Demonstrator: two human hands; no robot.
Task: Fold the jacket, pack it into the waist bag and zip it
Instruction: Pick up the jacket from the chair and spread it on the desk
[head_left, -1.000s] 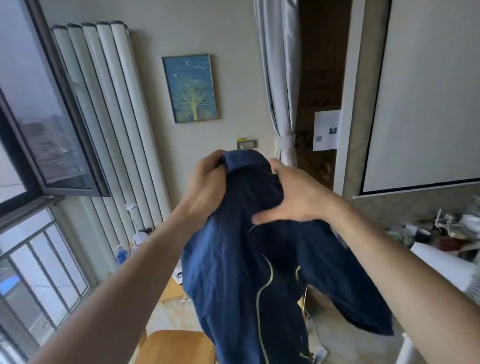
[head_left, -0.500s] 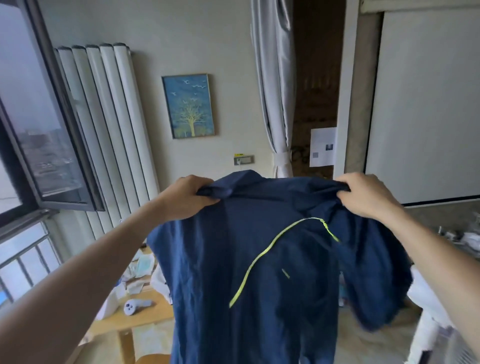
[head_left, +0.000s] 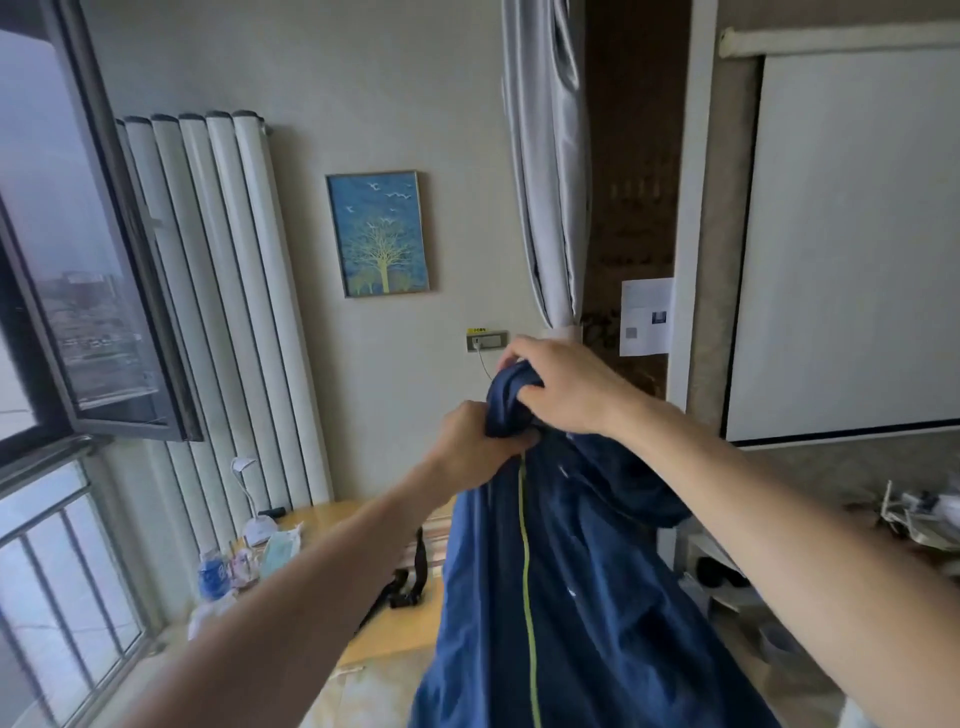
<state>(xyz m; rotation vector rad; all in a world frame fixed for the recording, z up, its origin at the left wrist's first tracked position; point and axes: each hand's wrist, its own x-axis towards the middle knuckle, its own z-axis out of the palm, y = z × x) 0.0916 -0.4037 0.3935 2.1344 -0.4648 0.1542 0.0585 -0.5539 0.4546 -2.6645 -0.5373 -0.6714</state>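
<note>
A dark blue jacket (head_left: 571, 597) with a lime green stripe hangs in the air in front of me, folded lengthwise. My left hand (head_left: 470, 447) grips its bunched top from the left. My right hand (head_left: 563, 387) holds the same bunch from above and the right; the two hands touch. Black straps with a buckle (head_left: 408, 587), likely the waist bag's, lie on the wooden table (head_left: 374, 634) behind the jacket. The bag's body is hidden by the cloth.
At the table's left end stand a small white lamp (head_left: 254, 519), a plastic bottle (head_left: 213, 574) and a face mask (head_left: 280, 545). An open window (head_left: 78, 270) lies left, a white radiator (head_left: 228, 291) behind, cluttered surface (head_left: 914, 514) at right.
Half a second ago my hands held the jacket spread wide by the shoulders. They have come together, folding it in half lengthwise. My view has tilted down, showing the table.
</note>
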